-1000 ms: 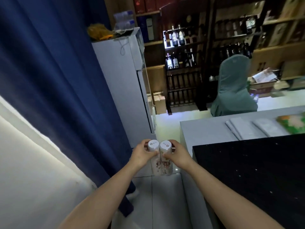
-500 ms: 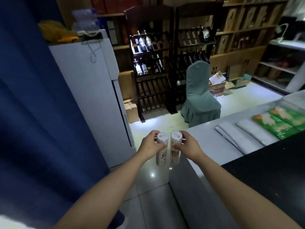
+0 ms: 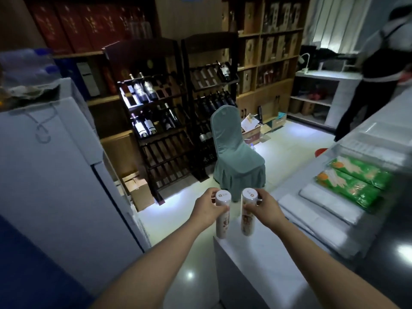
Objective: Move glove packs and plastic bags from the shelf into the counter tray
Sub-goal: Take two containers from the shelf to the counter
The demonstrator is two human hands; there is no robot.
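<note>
Canisters fill both hands in the head view: the left hand (image 3: 208, 208) curls its fingers and thumb round the top of a white-lidded left canister (image 3: 222, 221), and the right hand (image 3: 266, 209) grips the right canister (image 3: 247, 217) the same way, just below its lid. Both canisters stand upright, side by side with a narrow gap between them, at the near left corner of the grey bench (image 3: 267, 275); the right one hangs over the bench's corner and the left one just off its edge, above the tiled floor (image 3: 178, 259). Whether either touches the bench cannot be told. Farther right on the bench lie two green glove packs (image 3: 354, 181), side by side and touching, and just near and left of them lie flat white plastic bags (image 3: 327, 205) in overlapping stacks. Beyond the glove packs, at the far right, sits a clear tray (image 3: 376, 139). Left of the hands stands a tall white cabinet (image 3: 55, 175), with a cardboard box (image 3: 138, 190) on the floor beside it. Dark wine racks (image 3: 156, 121) with bottles line the far wall, a chair (image 3: 234, 152) in a grey-green cover stands before them, and a person in dark clothes (image 3: 374, 74) stands at the far right.
</note>
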